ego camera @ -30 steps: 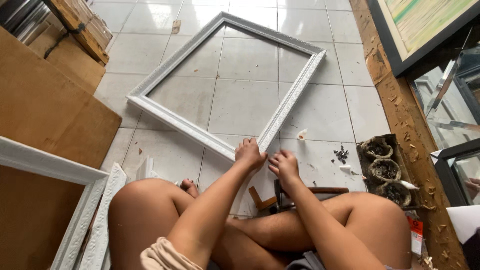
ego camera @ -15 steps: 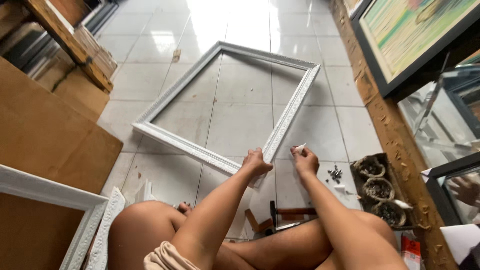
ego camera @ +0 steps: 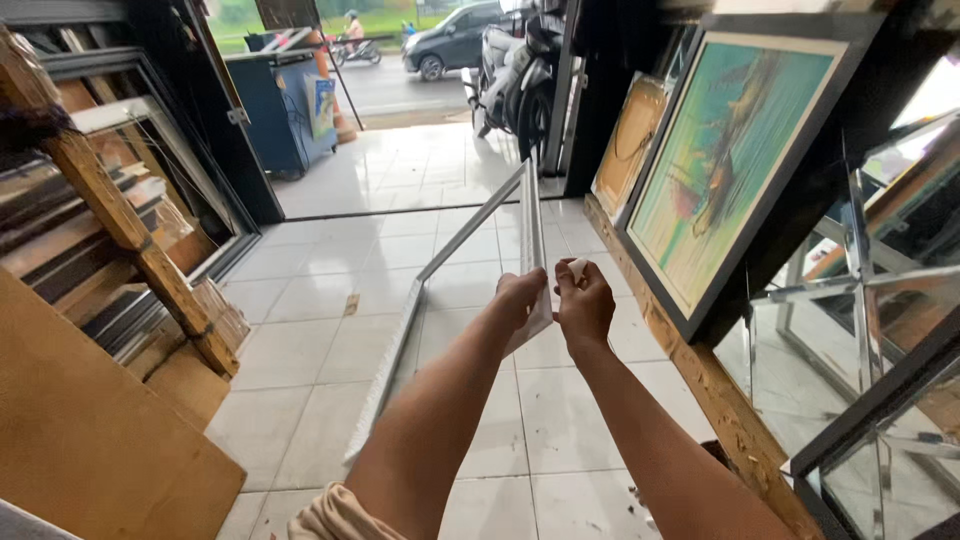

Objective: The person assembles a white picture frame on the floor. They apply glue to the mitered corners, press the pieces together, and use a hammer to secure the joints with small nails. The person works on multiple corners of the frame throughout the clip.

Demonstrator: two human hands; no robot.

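Observation:
A large white picture frame stands tilted up on one edge over the tiled floor, its near corner raised in front of me. My left hand grips that near corner of the frame. My right hand is just to its right, fingers pinched on a small white piece held against the frame's corner. Both forearms reach forward from the bottom of the view.
Framed paintings and mirrors lean along the right wall. A wooden rack with frame mouldings and a brown board stand at the left. An open doorway ahead shows a motorbike and a street.
The white frame lay flat on the floor a second ago; now it is lifted onto its edge. My view has swung up from the floor toward the doorway, both hands rising with the corner.

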